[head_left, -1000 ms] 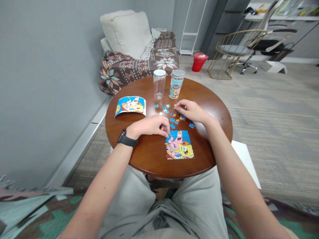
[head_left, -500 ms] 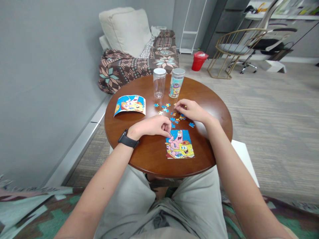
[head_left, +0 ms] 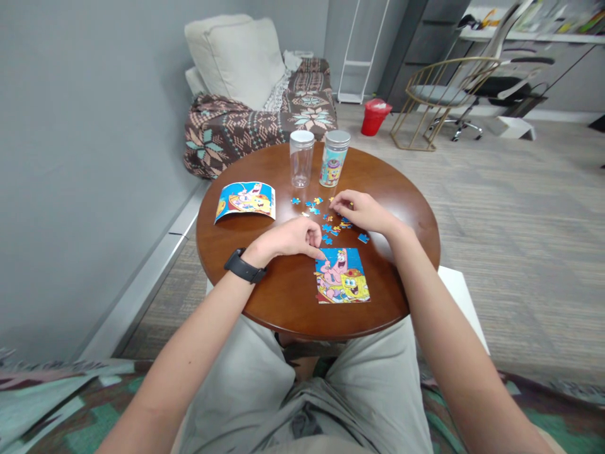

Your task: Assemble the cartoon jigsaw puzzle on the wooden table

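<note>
A joined section of jigsaw puzzle (head_left: 343,277) with a pink starfish and a yellow sponge figure lies flat near the table's front edge. At its top left corner rests the thumb of my left hand (head_left: 297,239), the other fingers curled and apart from it; no piece shows between them. My right hand (head_left: 362,209) is bent low over the loose pieces, thumb and fingertips close together; whatever they hold is hidden. Loose blue and yellow puzzle pieces (head_left: 327,228) lie beyond the joined section. One blue piece (head_left: 363,238) sits apart, below my right hand.
On the round wooden table (head_left: 265,284), a curved picture sheet (head_left: 246,200) lies at the left. A clear lidded jar (head_left: 301,165) and a printed jar (head_left: 334,164) stand at the back. Beyond are a covered sofa (head_left: 265,126), a red bin (head_left: 375,118) and chairs (head_left: 439,94).
My left thumb now lies stretched at the corner of the joined puzzle, apart from the index finger. My right hand stays over the loose pieces. The view has shifted slightly.
</note>
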Available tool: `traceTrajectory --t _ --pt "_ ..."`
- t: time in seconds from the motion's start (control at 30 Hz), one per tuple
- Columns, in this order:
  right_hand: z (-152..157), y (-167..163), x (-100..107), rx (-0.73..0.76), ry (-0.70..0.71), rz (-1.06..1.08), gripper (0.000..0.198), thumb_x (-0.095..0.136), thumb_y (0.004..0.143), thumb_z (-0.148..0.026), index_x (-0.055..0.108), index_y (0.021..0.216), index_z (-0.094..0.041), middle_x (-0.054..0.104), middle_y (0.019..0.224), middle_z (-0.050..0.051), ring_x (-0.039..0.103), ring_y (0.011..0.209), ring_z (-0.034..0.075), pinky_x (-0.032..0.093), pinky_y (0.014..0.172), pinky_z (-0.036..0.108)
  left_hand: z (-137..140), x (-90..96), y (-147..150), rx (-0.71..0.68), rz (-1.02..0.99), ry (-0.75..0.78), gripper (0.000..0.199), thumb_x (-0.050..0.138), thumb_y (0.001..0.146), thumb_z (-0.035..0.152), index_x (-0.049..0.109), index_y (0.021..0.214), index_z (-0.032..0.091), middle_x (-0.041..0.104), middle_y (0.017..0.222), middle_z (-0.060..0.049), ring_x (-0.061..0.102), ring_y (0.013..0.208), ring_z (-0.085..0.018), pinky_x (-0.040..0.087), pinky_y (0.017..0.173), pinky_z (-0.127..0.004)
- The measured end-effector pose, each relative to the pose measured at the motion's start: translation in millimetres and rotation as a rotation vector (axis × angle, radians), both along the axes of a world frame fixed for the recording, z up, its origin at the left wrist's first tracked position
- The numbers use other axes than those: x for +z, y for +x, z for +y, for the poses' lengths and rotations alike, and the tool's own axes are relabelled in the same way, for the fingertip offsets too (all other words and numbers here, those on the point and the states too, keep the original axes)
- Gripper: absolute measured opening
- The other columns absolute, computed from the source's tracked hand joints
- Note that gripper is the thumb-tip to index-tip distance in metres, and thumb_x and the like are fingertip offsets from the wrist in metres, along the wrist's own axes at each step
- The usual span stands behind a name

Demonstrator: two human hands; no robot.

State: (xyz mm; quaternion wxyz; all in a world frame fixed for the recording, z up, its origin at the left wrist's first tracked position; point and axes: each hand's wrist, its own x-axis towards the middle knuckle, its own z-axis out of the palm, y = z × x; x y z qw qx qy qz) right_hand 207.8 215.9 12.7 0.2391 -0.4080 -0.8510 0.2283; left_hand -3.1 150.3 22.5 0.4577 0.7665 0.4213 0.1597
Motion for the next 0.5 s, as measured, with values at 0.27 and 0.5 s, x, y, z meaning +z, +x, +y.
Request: traceTrajectory --t 0.27,0.5 --pt "-2.4 0.0 2.5 -0.015 0.002 -0.001 0.020 0.052 0.083 -0.022 0.069 0.090 -0.017 0.071 0.091 0.007 0.061 0.077 0.018 0.048 0.073 0.030 -2.0 1.1 -2.9 0.064 -0.043 -0.031 0.031 0.081 0.057 0.029 0.055 0.064 0.016 0.053 0.058 0.005 0.047 0.055 -0.009 0.037 0.054 -0.023" --pt "-2.8 -0.1 2.7 -0.012 0.001 0.003 0.019 0.052 0.084 -0.022 0.069 0.089 -0.017 0.071 0.091 0.007 0.061 0.077 0.018 0.048 0.073 0.030 -0.9 -0.4 0.0 0.034 -0.039 -0.003 0.030 0.080 0.054 0.020 0.051 0.060 0.016 0.050 0.056 0.006 0.044 0.053 -0.008 0.035 0.052 -0.022"
